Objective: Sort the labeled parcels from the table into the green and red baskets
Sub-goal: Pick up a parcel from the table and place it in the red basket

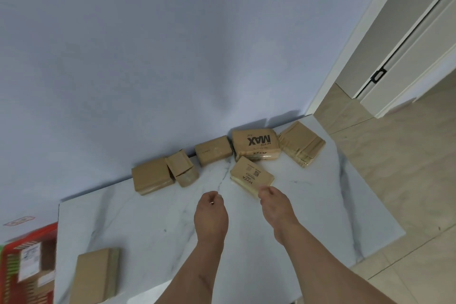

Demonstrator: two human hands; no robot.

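Several brown cardboard parcels lie on the white marble table. My right hand grips the near edge of a small "MYFA" parcel in the middle. Over the bare tabletop to its left, my left hand hovers with curled fingers and holds nothing. Along the wall sit a "MAX" parcel, a taped parcel, a small parcel, a tilted little box and a flat parcel. One more parcel lies at the near left corner. The red basket, with parcels inside, stands left of the table.
A blue-grey wall runs right behind the table. A white door frame and a tiled floor lie to the right. A green edge shows at the far left beside the red basket.
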